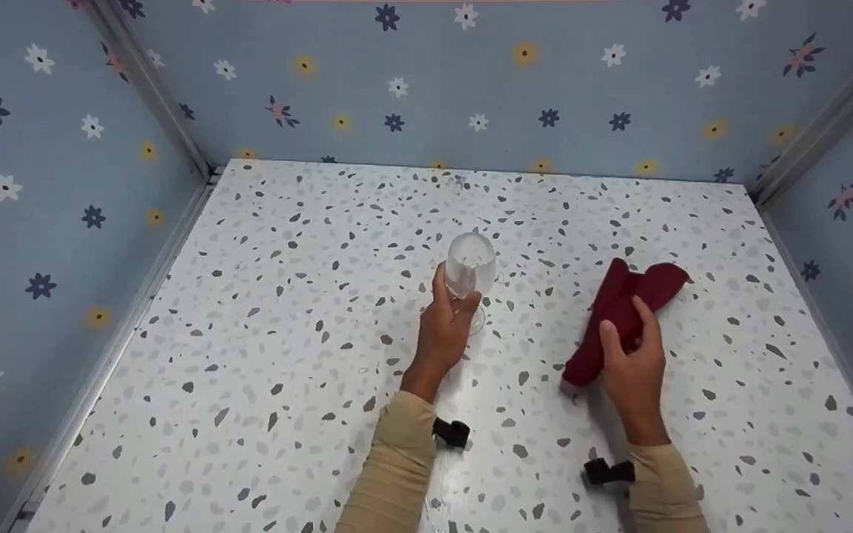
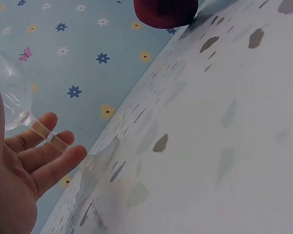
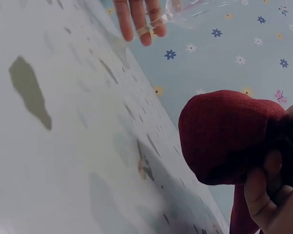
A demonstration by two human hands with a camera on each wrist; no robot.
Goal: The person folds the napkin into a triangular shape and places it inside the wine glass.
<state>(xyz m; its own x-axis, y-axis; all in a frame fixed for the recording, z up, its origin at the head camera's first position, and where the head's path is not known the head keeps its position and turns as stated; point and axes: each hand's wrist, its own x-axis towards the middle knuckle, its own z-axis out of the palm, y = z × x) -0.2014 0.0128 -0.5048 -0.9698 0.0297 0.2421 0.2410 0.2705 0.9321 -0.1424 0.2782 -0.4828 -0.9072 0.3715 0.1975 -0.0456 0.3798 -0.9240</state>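
My left hand point(image 1: 443, 333) holds a clear stemmed glass point(image 1: 471, 259), thumb and forefinger at its bowl. The left wrist view shows the other fingers behind the stem, loosely extended. The glass foot point(image 2: 98, 165) is at the tabletop; whether it bears on it I cannot tell. To the right, a dark red cloth point(image 1: 591, 348), bunched into a long folded bundle, is gripped between the thumb and fingers of my right hand point(image 1: 635, 374). In the right wrist view the rounded end of the cloth point(image 3: 219, 131) hangs above the table, and folds hide part of the fingers.
A white speckled table point(image 1: 286, 296) lies under both hands. Blue flowered panels point(image 1: 456, 81) stand along its back, left and right sides, joined by metal corner posts point(image 1: 152, 81). Black camera mounts point(image 1: 452, 433) sit on both wrists, over tan sleeves.
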